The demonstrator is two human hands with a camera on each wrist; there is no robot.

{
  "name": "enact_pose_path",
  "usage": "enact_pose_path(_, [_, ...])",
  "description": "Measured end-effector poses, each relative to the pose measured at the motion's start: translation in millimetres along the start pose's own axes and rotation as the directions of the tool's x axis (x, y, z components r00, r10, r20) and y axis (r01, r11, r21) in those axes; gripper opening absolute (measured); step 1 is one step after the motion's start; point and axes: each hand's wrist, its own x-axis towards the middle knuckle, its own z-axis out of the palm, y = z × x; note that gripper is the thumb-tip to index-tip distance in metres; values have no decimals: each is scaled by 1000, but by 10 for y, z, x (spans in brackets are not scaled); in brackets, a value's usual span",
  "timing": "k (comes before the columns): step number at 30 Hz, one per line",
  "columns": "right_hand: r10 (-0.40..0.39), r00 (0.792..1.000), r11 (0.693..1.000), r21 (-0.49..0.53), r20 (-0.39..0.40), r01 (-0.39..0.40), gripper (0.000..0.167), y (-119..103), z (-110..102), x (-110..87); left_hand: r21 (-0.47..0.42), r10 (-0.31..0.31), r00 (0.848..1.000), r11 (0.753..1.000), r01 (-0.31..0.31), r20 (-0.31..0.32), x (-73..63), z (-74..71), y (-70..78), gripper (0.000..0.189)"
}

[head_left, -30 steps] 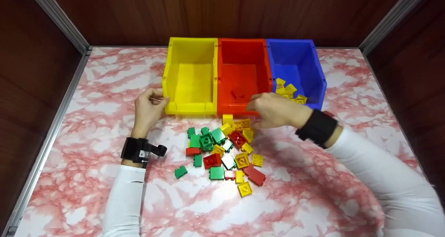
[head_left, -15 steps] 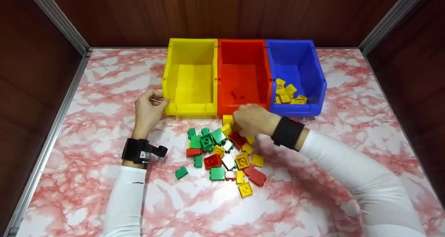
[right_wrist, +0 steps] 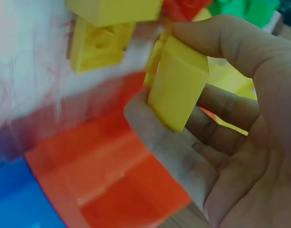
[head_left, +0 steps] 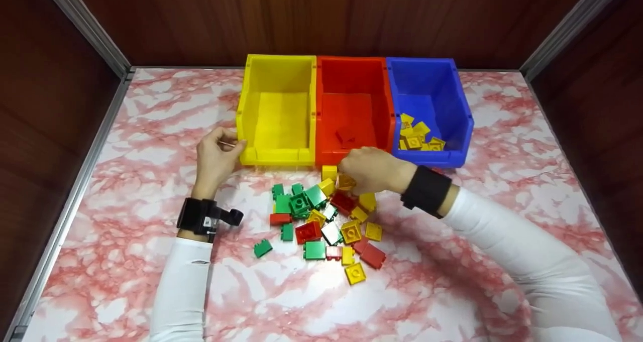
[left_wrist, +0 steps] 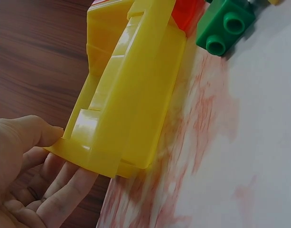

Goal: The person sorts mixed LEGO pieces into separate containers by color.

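Observation:
My left hand point(head_left: 217, 156) grips the front left corner of the yellow bin point(head_left: 276, 157); in the left wrist view the thumb lies on the rim and fingers curl below it. Just in front of the red bin point(head_left: 329, 157), my right hand point(head_left: 374, 170) is at the back of a loose pile of toy building bricks. Between its thumb and index finger it pinches a yellow brick point(right_wrist: 178, 85), seen in the right wrist view. More yellow bricks point(right_wrist: 100, 45) lie close by. Green bricks point(head_left: 283, 205) and red bricks point(head_left: 307, 231) are mixed into the pile.
A blue bin point(head_left: 454, 157) on the right holds several yellow bricks point(head_left: 413, 141). One red brick point(head_left: 345, 135) lies inside the red bin. The three bins stand side by side near the dark wood back wall point(head_left: 321, 15), on a marbled table point(head_left: 281, 307).
My right hand has moved left from the front of the red and blue bins to the pile's back, then shifted slightly right with a yellow brick pinched. My left hand stays on the yellow bin.

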Motion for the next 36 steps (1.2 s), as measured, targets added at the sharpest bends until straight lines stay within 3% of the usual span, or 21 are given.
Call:
enact_pose_path(6, [0, 998, 994, 108, -60, 6, 22, 87, -215, -259, -2, -7, 1000, 1000, 7, -9, 10, 2, 1, 18])
enact_pose_path(12, [-1, 986, 995, 97, -164, 17, 22, 263, -423, -536, -6, 6, 1000, 1000, -6, -7, 5, -3, -1, 17])
enact_pose_path(17, [61, 967, 995, 94, -247, -39, 32, 500, -559, -727, -18, 2, 1000, 1000, -2, -18, 5, 4, -9, 15])
enact_pose_path(25, [149, 964, 986, 102, -218, -130, 34, 936, -701, -890, -8, -1, 1000, 1000, 1, -16, -1, -9, -10, 17])
enact_pose_path(30, [193, 968, 976, 135, -158, -172, 32, 1201, -686, -849, 5, 0, 1000, 1000, 0, -14, -1, -14, -19, 18])
enact_pose_path(36, [241, 958, 962, 167, -157, -215, 33, 1454, -630, -725, -5, -5, 1000, 1000, 5, -9, 0, -3, 0, 19])
